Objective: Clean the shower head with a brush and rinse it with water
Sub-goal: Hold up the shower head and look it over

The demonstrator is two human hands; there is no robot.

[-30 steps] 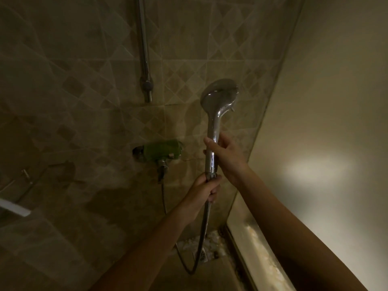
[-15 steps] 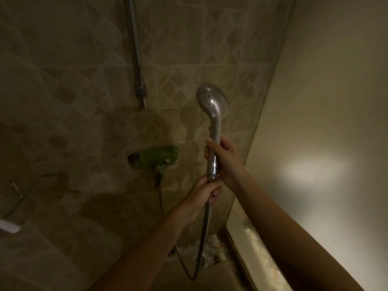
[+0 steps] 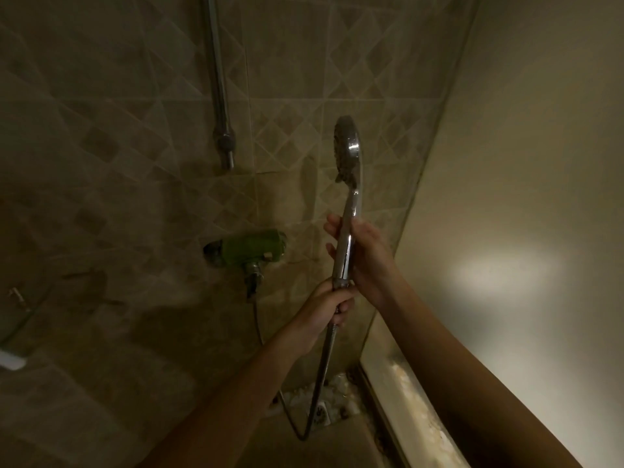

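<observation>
A chrome hand-held shower head (image 3: 348,153) stands upright in front of the tiled wall, its spray face turned to the left so I see it edge-on. My right hand (image 3: 366,255) is wrapped around the middle of its handle. My left hand (image 3: 329,307) grips the bottom of the handle where the metal hose (image 3: 319,383) joins. The hose loops down towards the floor and back up to the green mixer valve (image 3: 251,251). No brush is in view.
A chrome riser rail (image 3: 217,82) runs down the tiled wall at upper left. A frosted glass panel (image 3: 523,231) closes the right side, with its sill (image 3: 415,410) below. A floor drain (image 3: 320,415) sits in the corner. A shelf edge (image 3: 13,361) shows at far left.
The shower head has been rotated about its handle: its back faced me before, now it is edge-on with the spray face turned left. Both hands keep their hold.
</observation>
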